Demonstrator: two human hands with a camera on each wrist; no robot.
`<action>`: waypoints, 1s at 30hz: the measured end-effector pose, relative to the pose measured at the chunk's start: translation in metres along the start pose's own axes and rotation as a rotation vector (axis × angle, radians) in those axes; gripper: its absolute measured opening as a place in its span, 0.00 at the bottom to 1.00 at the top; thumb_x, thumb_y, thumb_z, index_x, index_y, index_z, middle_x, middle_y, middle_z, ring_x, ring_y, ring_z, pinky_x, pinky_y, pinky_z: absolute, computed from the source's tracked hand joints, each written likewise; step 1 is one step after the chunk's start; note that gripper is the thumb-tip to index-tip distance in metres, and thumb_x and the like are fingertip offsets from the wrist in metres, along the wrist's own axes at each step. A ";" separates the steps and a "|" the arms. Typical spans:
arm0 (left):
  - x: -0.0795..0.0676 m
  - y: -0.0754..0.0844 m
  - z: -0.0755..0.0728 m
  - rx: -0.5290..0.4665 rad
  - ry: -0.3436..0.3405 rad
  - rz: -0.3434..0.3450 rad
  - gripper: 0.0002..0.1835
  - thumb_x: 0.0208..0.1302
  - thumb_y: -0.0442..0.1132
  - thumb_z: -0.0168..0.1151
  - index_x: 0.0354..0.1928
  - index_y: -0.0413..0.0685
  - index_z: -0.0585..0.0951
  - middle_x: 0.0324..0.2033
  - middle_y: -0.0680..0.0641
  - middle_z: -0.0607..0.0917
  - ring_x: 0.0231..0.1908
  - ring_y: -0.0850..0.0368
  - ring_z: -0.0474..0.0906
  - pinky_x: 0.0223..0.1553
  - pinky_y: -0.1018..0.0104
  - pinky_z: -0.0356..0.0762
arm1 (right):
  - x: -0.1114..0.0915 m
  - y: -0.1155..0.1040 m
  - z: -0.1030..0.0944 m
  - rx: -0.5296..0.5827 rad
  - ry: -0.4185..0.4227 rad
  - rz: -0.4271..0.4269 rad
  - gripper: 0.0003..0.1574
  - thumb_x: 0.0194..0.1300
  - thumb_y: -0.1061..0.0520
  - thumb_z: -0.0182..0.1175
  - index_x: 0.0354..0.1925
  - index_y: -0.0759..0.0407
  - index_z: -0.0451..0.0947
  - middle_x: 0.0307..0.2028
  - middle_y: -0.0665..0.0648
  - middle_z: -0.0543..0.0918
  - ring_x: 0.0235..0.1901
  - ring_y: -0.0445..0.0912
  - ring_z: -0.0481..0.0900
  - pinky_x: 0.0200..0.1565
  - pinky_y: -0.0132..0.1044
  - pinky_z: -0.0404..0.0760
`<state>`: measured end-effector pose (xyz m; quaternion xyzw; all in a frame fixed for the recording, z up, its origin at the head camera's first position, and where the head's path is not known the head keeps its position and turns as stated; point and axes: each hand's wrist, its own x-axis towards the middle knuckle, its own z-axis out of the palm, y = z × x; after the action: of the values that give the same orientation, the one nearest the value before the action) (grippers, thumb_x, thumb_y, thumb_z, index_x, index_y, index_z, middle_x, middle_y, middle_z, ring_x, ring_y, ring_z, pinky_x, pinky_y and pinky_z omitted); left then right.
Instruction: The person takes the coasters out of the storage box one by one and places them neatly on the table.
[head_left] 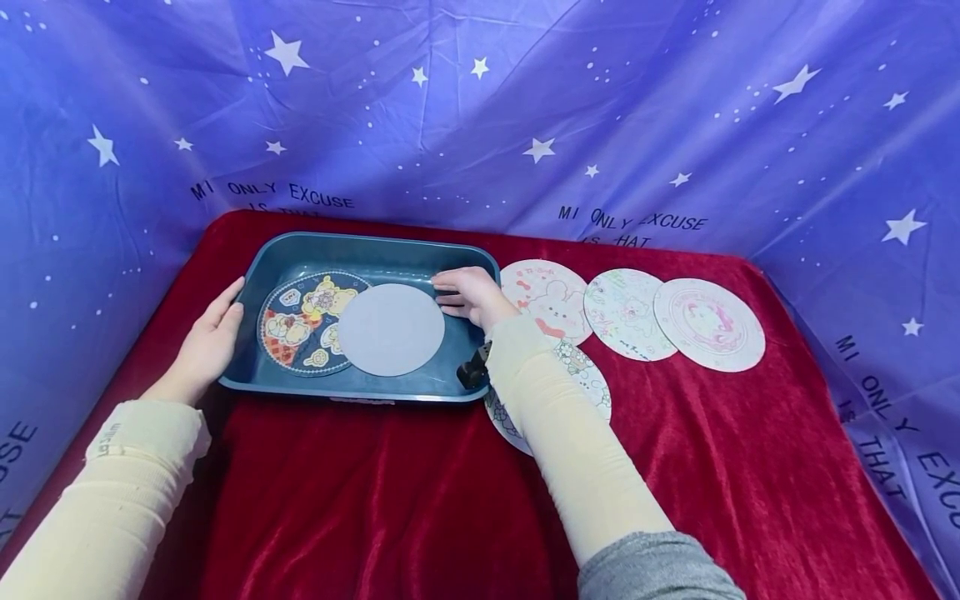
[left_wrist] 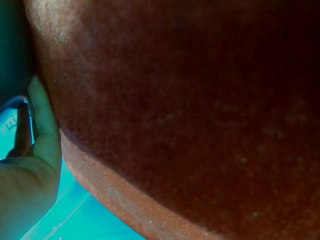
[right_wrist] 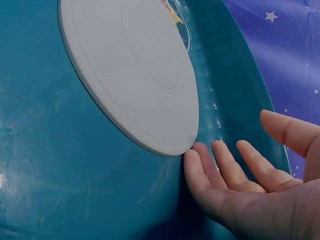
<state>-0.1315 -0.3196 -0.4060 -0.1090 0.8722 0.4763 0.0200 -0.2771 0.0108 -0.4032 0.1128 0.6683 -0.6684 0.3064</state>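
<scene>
The pale disc [head_left: 392,333], likely light and stiff, best pinched by its rim, lies in the tray [head_left: 375,257] toward the table [head_left: 360,492]'s far-left corner. Right hand [head_left: 474,293]: fingers loosely spread beside it; left hand [head_left: 204,348]: straight-fingered against the tray's left edge.

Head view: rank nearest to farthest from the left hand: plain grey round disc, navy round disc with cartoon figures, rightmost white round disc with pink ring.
From the left hand:
1. Navy disc: left part of the blue rectangular tray.
2. Grey disc: covering the navy disc's right edge.
3. White disc: outside the tray, far right on the red velvety cloth.
</scene>
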 end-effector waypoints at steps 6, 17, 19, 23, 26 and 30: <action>0.001 0.000 -0.001 0.002 -0.009 -0.008 0.31 0.80 0.50 0.30 0.79 0.54 0.42 0.75 0.28 0.47 0.74 0.27 0.42 0.69 0.26 0.42 | -0.001 0.001 0.000 -0.030 -0.020 0.006 0.22 0.70 0.58 0.60 0.60 0.63 0.77 0.62 0.61 0.78 0.61 0.57 0.77 0.63 0.48 0.77; 0.001 -0.002 0.000 0.003 -0.003 -0.011 0.31 0.80 0.51 0.30 0.79 0.54 0.43 0.75 0.28 0.48 0.74 0.27 0.43 0.69 0.26 0.43 | 0.000 0.003 0.003 -0.065 -0.051 0.034 0.20 0.66 0.63 0.63 0.56 0.66 0.78 0.44 0.56 0.81 0.42 0.49 0.79 0.61 0.46 0.79; 0.000 -0.001 0.000 0.003 0.000 -0.011 0.31 0.80 0.51 0.30 0.79 0.53 0.43 0.75 0.28 0.48 0.74 0.27 0.43 0.69 0.26 0.43 | 0.000 0.003 0.003 -0.084 -0.064 0.034 0.21 0.66 0.63 0.63 0.57 0.65 0.77 0.42 0.55 0.82 0.39 0.47 0.80 0.59 0.44 0.80; 0.001 -0.001 -0.001 0.007 -0.007 -0.017 0.31 0.80 0.51 0.30 0.79 0.54 0.42 0.75 0.28 0.47 0.74 0.27 0.42 0.69 0.26 0.42 | -0.001 0.003 0.002 -0.135 -0.094 0.033 0.25 0.66 0.62 0.63 0.61 0.64 0.75 0.48 0.58 0.84 0.39 0.45 0.80 0.52 0.39 0.82; 0.002 -0.001 -0.001 0.010 -0.010 -0.020 0.31 0.80 0.52 0.30 0.79 0.55 0.42 0.76 0.29 0.47 0.74 0.27 0.42 0.69 0.26 0.42 | -0.001 0.003 0.001 -0.163 -0.116 0.033 0.26 0.67 0.61 0.63 0.62 0.64 0.74 0.55 0.61 0.82 0.39 0.44 0.80 0.45 0.34 0.82; 0.003 -0.004 -0.002 0.008 -0.008 -0.019 0.31 0.80 0.52 0.30 0.79 0.55 0.42 0.76 0.29 0.47 0.74 0.28 0.42 0.69 0.26 0.42 | 0.000 0.004 0.002 -0.206 -0.150 0.039 0.25 0.66 0.61 0.64 0.60 0.65 0.76 0.49 0.59 0.82 0.35 0.44 0.79 0.37 0.31 0.82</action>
<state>-0.1331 -0.3234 -0.4083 -0.1152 0.8730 0.4731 0.0285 -0.2744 0.0091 -0.4068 0.0433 0.7063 -0.5966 0.3785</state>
